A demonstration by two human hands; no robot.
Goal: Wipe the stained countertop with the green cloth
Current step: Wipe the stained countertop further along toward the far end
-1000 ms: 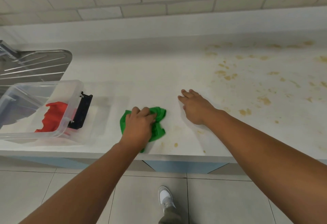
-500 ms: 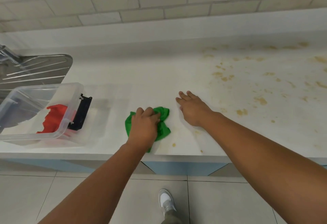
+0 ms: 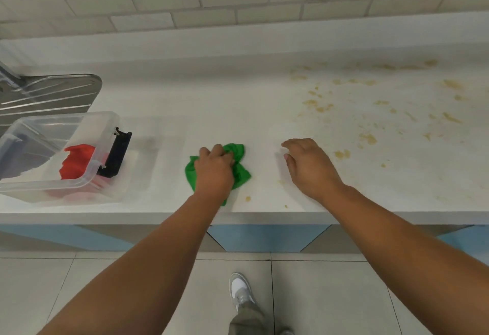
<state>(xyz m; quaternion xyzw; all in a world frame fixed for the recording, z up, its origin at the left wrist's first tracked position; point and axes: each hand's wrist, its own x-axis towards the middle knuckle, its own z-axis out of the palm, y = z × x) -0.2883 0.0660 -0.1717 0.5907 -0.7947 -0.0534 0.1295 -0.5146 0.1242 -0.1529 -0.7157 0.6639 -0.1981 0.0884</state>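
While a broad share of it carries yellow-brown marks, the white countertop (image 3: 238,112) looks, by my reading, only partly wiped. The stretch ahead of the left hand and out to its left shows no marks. The big stained patch (image 3: 367,137) spreads ahead of the right hand and far out to its right, up to the back upstand, so most of the wiping appears to be left.

Well to the left of the left hand sits a clear plastic tub (image 3: 47,182) with a red cloth (image 3: 76,162) in it.

The right hand (image 3: 309,168) is palm down over the counter, its fingers loosely bent and holding nothing. Whether the fingertips touch the surface I cannot tell. The left hand (image 3: 214,173) is curled over the green cloth (image 3: 239,173) and grips it in a bunch against the counter.

The cloth lies under and around the left hand, its crumpled folds poking out past the fingertips and on both sides. It lies between the two hands, apart from the right one, with bare counter between them.

One blotch (image 3: 342,154) lies just right of the right hand. Two small spots (image 3: 247,198) sit near the front edge between the two wrists, close by the cloth, and are likely the nearest marks to take next.
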